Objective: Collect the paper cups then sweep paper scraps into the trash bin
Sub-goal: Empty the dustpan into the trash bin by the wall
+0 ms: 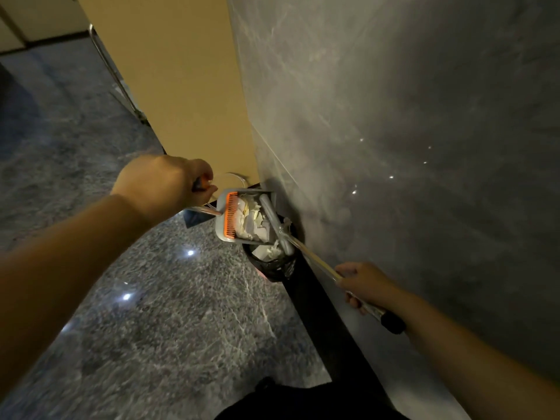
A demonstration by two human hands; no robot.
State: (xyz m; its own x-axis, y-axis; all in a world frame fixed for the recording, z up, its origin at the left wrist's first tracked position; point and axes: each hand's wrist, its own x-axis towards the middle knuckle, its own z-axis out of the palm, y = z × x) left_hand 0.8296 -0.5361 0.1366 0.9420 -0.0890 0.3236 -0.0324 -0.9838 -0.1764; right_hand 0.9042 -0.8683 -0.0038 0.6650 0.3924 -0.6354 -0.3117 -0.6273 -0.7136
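The grey marble wall and polished floor framed the last step, emptying the sweepings. At the wall's foot stood the black-lined trash bin, with the dustpan tipped over its mouth, paper scraps heaped in the pan and some already in the bin. The left hand had its grip curled round the dustpan handle; the right hand gripped the broom shaft, head in the pan. Next, probably, a steeper tilt and a push to clear the scraps.
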